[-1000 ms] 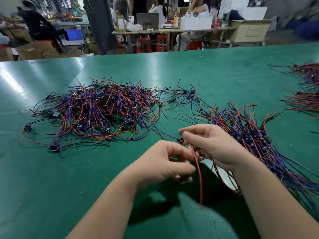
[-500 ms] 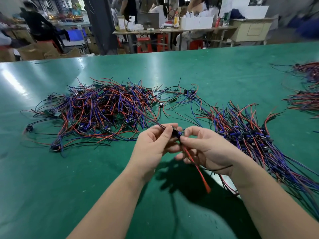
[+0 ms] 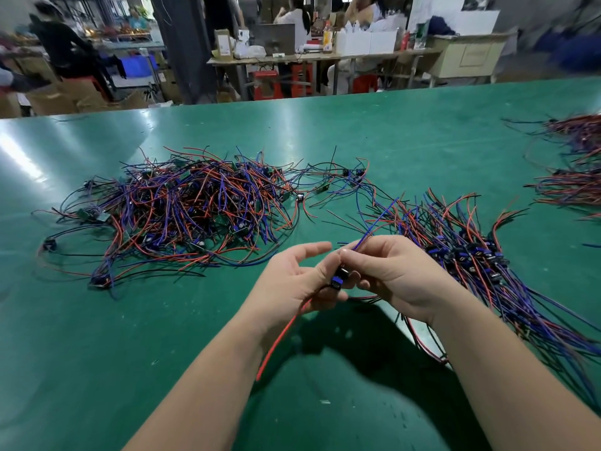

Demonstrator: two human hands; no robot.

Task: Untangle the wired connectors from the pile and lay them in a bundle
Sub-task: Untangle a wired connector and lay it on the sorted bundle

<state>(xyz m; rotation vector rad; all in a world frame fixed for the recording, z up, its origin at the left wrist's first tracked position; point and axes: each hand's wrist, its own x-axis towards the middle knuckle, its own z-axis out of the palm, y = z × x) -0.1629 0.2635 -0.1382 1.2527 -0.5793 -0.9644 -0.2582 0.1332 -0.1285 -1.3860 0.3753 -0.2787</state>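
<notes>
The grip of the left hand point(image 3: 299, 281) is closed on a small black and blue connector point(image 3: 338, 278). The thumb and the lower fingers curl round it, while the pointer finger point(image 3: 312, 248) sticks straight out. Half a second ago that finger was bent down onto the connector with the thumb.

The grip of the right hand point(image 3: 393, 275) is a pinch on a blue wire point(image 3: 374, 226), which now pokes up and away from the fingertips toward the far side of the bench point(image 3: 97, 353). Before, no blue wire stood up like that.

The connector sits between the two hands, above the bench and not on it. It is a bit lower and nearer to the person than it was.

The red wire point(image 3: 283, 340) has swung over. Earlier it hung down under the right hand. Now it runs across the left palm and hangs down beside the left wrist, with its end in the air over the bench.

The big messy pile point(image 3: 195, 216) of red, blue and black wires lies on the left of the bench, well apart from the hands, and looks the same as before. The bundle point(image 3: 471, 262) of sorted wires lies on the right, just beside the right hand and partly under the right arm. It has not moved either. More heaps of wire point(image 3: 572, 183) lie at the far right edge.
</notes>
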